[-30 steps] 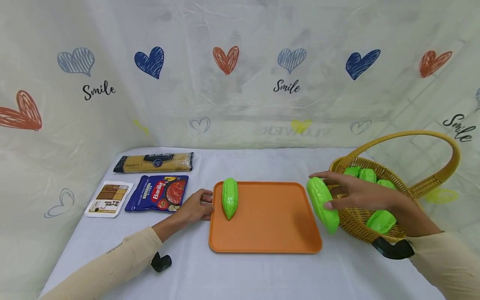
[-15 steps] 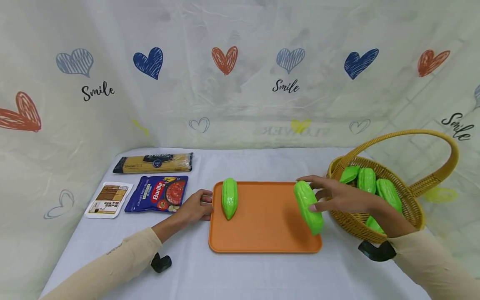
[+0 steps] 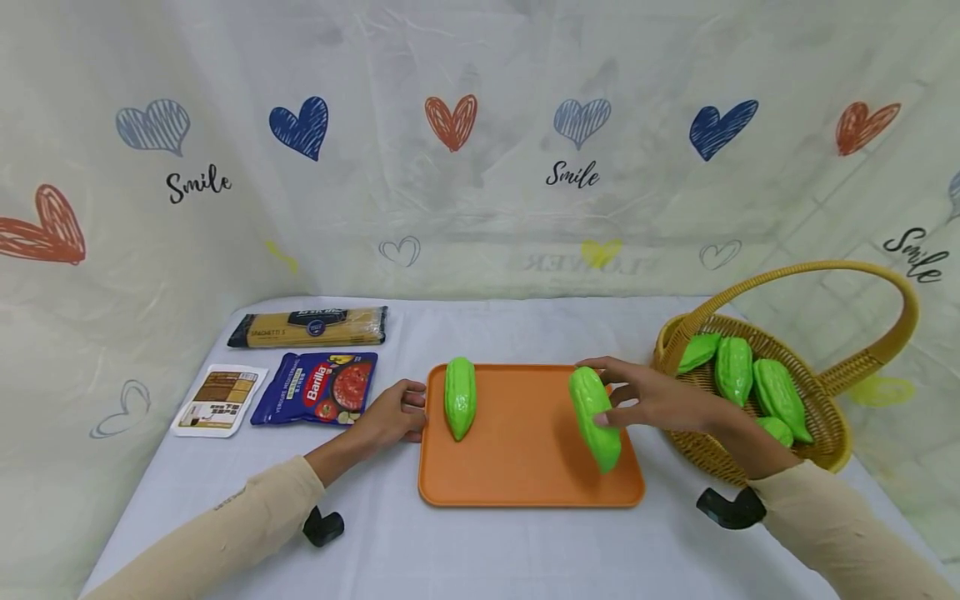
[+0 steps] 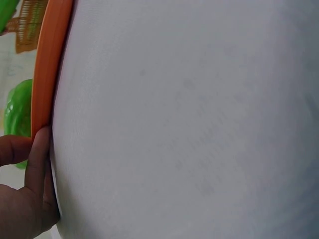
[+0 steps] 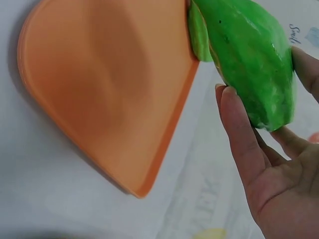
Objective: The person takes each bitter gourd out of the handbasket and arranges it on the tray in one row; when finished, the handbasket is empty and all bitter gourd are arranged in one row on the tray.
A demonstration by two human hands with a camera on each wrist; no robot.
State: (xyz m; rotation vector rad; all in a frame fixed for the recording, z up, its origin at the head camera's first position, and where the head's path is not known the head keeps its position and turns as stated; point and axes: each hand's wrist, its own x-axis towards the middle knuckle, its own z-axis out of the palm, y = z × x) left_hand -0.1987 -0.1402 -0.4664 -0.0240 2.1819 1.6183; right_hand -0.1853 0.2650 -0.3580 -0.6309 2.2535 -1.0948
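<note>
A green bitter melon [image 3: 596,419] with a glossy, lumpy skin hangs over the right part of the orange tray [image 3: 517,475]. My right hand [image 3: 660,398] grips it between thumb and fingers; the right wrist view shows the melon [image 5: 254,59] held near one end, above the tray. Another bitter melon [image 3: 460,398] lies lengthwise along the tray's left side. At the tray's left edge, my left hand [image 3: 392,415] holds the rim, with fingertips [image 4: 41,137] on it in the left wrist view.
Right of the tray, a wicker basket [image 3: 836,442] with a tall handle holds several more bitter melons [image 3: 733,369]. At left lie a spaghetti pack [image 3: 315,327], a blue Barilla pouch [image 3: 315,389] and a white-edged flat packet [image 3: 219,400]. A patterned curtain [image 3: 480,208] hangs behind.
My right hand has carried the bitter melon leftward from beside the basket to above the tray's right part. The left hand stays at the tray's rim.
</note>
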